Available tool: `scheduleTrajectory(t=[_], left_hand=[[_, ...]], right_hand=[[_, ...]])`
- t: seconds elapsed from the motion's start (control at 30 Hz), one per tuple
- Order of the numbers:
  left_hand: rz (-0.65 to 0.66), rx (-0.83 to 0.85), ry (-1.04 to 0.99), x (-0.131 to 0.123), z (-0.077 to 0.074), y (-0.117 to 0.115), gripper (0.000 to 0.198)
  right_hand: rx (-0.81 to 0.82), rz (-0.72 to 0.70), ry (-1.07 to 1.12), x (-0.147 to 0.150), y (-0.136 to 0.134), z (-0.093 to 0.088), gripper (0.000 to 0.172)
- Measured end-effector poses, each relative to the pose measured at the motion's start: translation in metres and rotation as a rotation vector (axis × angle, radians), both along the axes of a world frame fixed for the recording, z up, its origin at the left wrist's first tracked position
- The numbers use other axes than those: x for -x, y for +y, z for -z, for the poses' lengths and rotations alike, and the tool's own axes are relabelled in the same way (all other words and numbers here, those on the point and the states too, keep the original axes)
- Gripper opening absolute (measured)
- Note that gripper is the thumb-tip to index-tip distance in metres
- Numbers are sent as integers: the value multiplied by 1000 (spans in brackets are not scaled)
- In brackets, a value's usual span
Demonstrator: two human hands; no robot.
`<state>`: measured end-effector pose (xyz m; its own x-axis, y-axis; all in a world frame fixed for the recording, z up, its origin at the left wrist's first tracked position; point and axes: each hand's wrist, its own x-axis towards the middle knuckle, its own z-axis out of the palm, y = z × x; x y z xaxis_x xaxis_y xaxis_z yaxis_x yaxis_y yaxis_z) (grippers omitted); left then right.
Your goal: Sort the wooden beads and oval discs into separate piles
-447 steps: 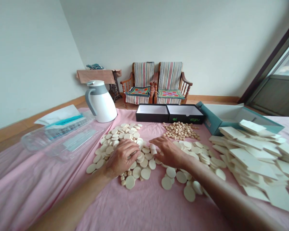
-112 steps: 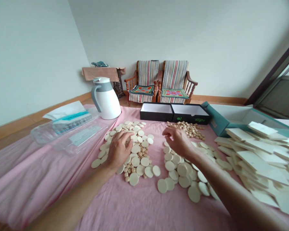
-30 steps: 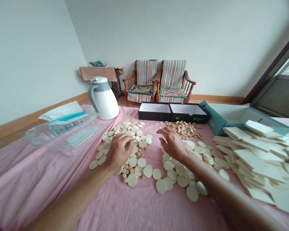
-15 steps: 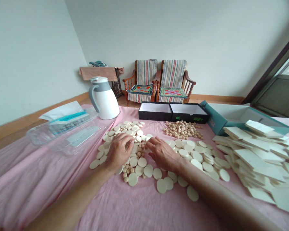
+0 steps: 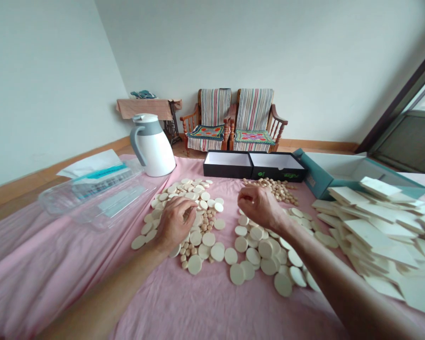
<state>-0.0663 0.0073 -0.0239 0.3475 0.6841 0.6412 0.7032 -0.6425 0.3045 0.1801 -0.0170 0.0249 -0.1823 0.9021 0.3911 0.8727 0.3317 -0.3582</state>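
My left hand [image 5: 175, 223] lies on the left pile of cream discs [image 5: 194, 194], its fingers curled down over the discs and the small tan beads [image 5: 207, 220] mixed in. My right hand [image 5: 258, 206] hovers above the right pile of discs [image 5: 265, 245], just in front of the heap of small round beads [image 5: 278, 188]. Its fingers are bunched in a pinch, and what they hold is hidden.
Two open black boxes [image 5: 228, 165] and a teal box [image 5: 322, 177] stand behind the piles. Flat cream square tiles [image 5: 375, 222] cover the right. A white jug [image 5: 152, 146] and a clear plastic container [image 5: 92, 196] sit at the left on the pink cloth [image 5: 205, 307].
My right hand has lifted off the discs beside my left hand and moved right and back toward the bead heap, its fingers now bunched. My left hand has barely moved.
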Motion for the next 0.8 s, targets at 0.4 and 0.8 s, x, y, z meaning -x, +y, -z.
scheduleTrajectory(t=[0.4,0.8], left_hand=[[2,0,0,-1,-3,-1,13],[4,14,-4,0,0,0,14]], right_hand=[[139,-312,-156,34,-7,45,25],[377,-303,-323,-10,-13,-6,18]])
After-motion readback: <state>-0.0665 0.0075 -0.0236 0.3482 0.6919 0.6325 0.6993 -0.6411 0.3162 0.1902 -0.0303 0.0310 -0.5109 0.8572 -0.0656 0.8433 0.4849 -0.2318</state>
